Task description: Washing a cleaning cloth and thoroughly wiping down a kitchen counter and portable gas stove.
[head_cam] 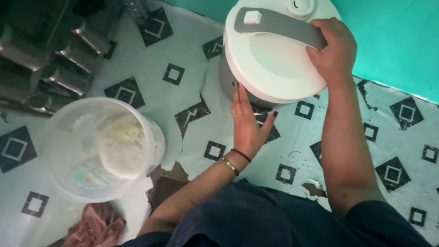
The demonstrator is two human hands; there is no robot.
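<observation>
A round white lid (271, 62) with a long grey handle (279, 24) sits on a grey pot (226, 81) at the top centre of the head view. My right hand (332, 47) grips the right end of that handle. My left hand (246, 122) lies flat, fingers apart, against the pot's side just under the lid's rim, holding nothing. Both wrists come up from my dark blue clothing at the bottom. Most of the pot is hidden under the lid.
A clear plastic bucket (58, 155) holding pale flour-like stuff stands at the left. A pink cloth (93, 232) lies below it. Steel vessels (43, 52) crowd the top left. A teal wall (398, 31) runs behind the patterned, torn covering (176, 41).
</observation>
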